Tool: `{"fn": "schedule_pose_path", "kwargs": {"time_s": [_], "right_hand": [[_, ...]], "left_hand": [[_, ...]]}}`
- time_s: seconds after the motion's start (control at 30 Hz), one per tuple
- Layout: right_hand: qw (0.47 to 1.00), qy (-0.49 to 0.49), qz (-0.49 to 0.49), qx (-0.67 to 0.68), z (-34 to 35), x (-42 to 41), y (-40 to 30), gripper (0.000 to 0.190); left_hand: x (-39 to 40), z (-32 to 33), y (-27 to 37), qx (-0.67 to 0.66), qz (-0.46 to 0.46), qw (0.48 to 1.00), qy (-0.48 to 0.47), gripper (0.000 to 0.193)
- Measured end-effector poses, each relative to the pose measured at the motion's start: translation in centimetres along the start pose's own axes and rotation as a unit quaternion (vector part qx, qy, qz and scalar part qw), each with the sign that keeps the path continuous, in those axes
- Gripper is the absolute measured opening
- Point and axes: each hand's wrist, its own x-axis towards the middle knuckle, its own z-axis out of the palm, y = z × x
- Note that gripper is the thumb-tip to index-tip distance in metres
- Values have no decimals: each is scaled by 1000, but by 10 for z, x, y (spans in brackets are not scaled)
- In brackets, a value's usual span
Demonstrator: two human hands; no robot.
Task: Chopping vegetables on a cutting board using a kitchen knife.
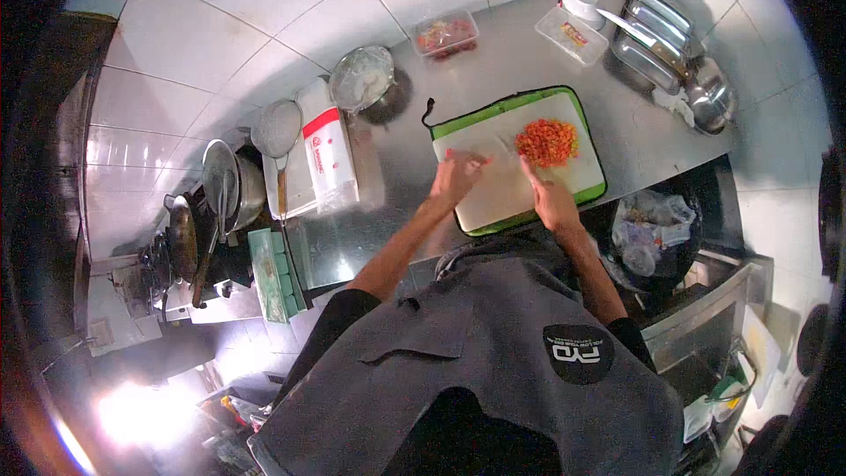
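Note:
On a white cutting board (489, 201) with a green border and black rim, my left hand (457, 178) is curled with its fingertips on thin red strips (486, 160), perhaps chili or pepper. My right hand (554, 201) is over the board's near side, its index finger stretched towards a heap of finely chopped red and orange pieces (547, 143). Motion blurs the fingers. A faint grey streak shows ahead of the right fingertip; whether it is a knife blade held in that hand cannot be made out.
At the back of the metal counter (410, 152) stand a plastic tub of red pieces (447, 34), a film-covered bowl (362, 79) and a clear container (572, 35). A knife (638, 33) rests across metal pans (651, 46). Left are a strainer (276, 129) and pot (244, 188); right, a bag-lined bin (651, 231).

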Motion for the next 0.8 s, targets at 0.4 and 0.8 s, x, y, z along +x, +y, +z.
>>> {"fn": "schedule_pose_path", "kwargs": {"time_s": [0.4,0.8], "right_hand": [[996,-21,80,-38,9,-2,-18,79],[998,-33,50,5,-13,-5,-31,79]], "left_hand": [[2,62,-26,84,267,954,109,17],[0,55,-21,219,361,900,107,19]]}}
